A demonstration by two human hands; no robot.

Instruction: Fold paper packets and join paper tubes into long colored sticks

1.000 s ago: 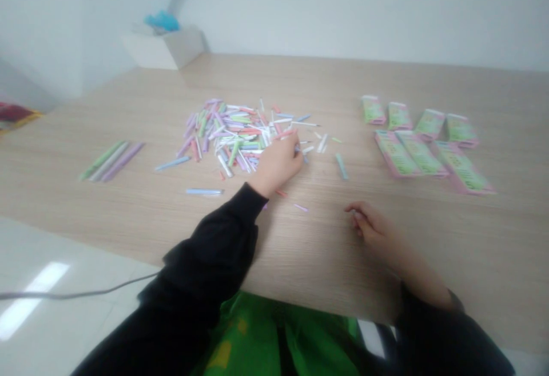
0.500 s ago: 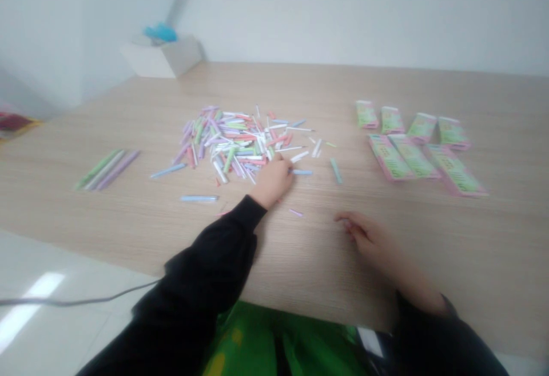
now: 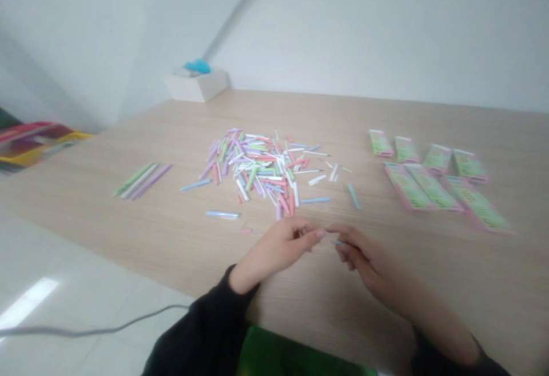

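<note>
Both hands meet low over the table, in front of a heap of short pastel plastic tubes and thin white sticks [image 3: 257,164]. My left hand [image 3: 278,247] is closed, thumb against fingers; whatever it pinches is too blurred to make out. Facing it, fingertips nearly touching, my right hand [image 3: 369,259] pinches a small thin bluish piece [image 3: 337,242] between thumb and fingers. Just beyond the hands lie a blue tube [image 3: 315,200] and a pale green tube [image 3: 354,196]. Another blue tube [image 3: 223,214] lies to the left.
Three long tubes in green, white and purple [image 3: 143,180] lie side by side at left. Several green-and-pink packets [image 3: 437,187] sit in two rows at right. A white box [image 3: 197,86] with something blue stands at the back. A cable [image 3: 141,316] crosses the floor.
My left hand has come back from the heap's near edge toward my right hand, which now shows a thin piece in its fingers. The view has tilted up and shifted left.
</note>
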